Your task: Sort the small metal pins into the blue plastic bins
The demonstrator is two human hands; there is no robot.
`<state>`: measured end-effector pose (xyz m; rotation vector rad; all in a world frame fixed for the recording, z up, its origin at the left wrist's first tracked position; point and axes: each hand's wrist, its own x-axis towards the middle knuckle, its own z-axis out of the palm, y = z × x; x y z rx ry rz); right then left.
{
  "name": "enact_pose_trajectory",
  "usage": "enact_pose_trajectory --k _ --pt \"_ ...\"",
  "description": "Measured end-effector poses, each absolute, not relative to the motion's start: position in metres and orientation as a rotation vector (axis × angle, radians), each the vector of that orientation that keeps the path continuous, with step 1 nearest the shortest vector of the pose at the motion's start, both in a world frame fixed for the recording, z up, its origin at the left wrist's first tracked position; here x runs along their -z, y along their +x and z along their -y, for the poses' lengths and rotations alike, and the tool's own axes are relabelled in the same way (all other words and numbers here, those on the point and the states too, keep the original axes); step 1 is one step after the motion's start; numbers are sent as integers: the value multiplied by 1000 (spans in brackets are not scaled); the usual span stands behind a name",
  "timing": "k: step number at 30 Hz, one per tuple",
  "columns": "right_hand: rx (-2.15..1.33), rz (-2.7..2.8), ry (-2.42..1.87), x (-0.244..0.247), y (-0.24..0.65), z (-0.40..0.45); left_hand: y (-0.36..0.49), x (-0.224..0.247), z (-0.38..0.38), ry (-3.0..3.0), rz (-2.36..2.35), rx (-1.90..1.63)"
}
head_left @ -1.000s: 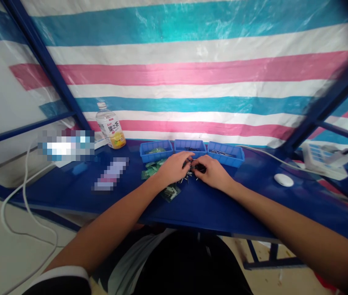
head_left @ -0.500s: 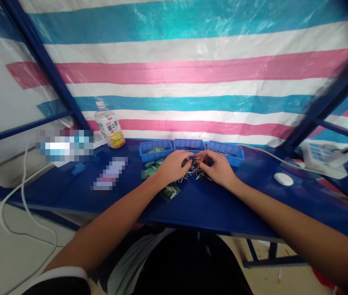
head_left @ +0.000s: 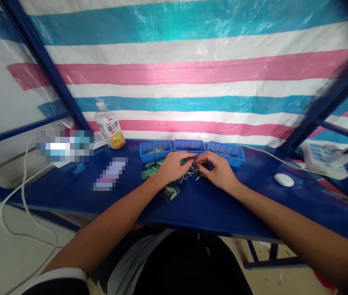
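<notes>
Loose metal pins are heaped about midway along the worktop, between its front edge and the blue bins set along its back edge. Over the heap's far side, the left hand and right hand are held nearly fingertip to fingertip, thumbs curled in; whether anything is gripped cannot be told. The pins are crossed every way, lying about equally near both hands.

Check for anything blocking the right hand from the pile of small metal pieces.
Nothing visible stands between the right hand and the pile of small metal pieces. The left hand is close on the other side, and the middle blue bin sits beyond.
</notes>
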<state>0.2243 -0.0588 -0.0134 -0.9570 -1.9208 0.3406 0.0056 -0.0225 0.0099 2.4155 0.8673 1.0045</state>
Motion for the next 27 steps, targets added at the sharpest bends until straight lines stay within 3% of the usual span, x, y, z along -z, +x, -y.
enact_pose_trajectory --k 10,27 --pt "-360 1854 -1047 9 225 64 6 -6 21 2158 -880 -1095" --pt "-322 2012 -1129 15 230 57 7 -9 23 2209 -815 -1067"
